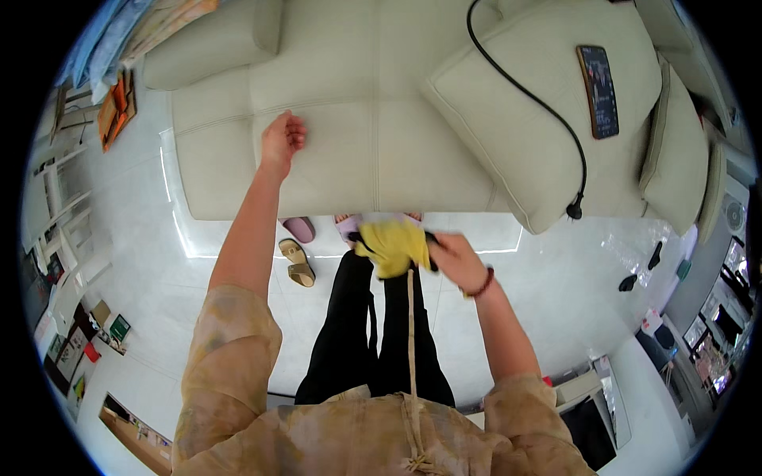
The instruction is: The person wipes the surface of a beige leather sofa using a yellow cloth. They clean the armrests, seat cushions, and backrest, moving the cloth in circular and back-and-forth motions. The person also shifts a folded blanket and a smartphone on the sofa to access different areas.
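My right hand (455, 259) grips a crumpled yellow cloth item (393, 245) with black edges, which hangs blurred in front of my legs, below the sofa's front edge. What kind of item it is, I cannot tell. My left hand (284, 140) is over the seat of the cream leather sofa (333, 154), its fingers loosely curled, with nothing seen in them. Whether it touches the seat is unclear. A black cable (536, 98) with a plug at its end lies across a large cushion (482, 113) on the right.
A smartphone (598, 92) lies on the sofa at the right, near another cushion (678, 149). On the floor are a pink slipper (299, 229), tan sandals (297, 262) and, farther right, clear plastic film (634, 253). An orange folded bag or box (118, 112) stands at the left.
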A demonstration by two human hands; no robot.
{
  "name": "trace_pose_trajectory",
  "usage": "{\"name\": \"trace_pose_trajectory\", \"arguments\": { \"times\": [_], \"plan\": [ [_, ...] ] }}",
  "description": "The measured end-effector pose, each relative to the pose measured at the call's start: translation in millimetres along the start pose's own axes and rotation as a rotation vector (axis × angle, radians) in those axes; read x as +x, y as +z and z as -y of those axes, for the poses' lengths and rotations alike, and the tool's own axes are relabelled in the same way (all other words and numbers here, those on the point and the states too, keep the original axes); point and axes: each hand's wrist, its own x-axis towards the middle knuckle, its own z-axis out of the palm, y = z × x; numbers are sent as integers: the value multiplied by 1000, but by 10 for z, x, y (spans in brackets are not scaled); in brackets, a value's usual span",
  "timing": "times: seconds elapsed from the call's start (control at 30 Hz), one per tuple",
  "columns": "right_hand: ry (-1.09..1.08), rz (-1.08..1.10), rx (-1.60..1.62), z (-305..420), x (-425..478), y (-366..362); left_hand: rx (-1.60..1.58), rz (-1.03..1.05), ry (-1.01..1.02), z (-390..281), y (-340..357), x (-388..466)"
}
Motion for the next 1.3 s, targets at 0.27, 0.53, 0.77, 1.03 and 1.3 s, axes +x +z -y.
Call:
{"name": "trace_pose_trajectory", "arguments": {
  "times": [0.27,0.53,0.77,1.03,1.3],
  "plan": [
    [-289,-339,-358,842,1799,-49,779,-75,790,-513,343,-402],
    [-415,-469,-1208,72,2347,-140,1250,-7,932,-201,740,-135],
    [-438,-409,-1117,-91,2464,-224,1425,-228,1230,-1394,1245,491],
    [-488,-402,-1132,-186,2510,-288,1717,84,823,-1485,1436,1081],
    [-499,-419,-1138,-157,2482,-260,1712,44,601,-1342,1366,1066]
  ]
}}
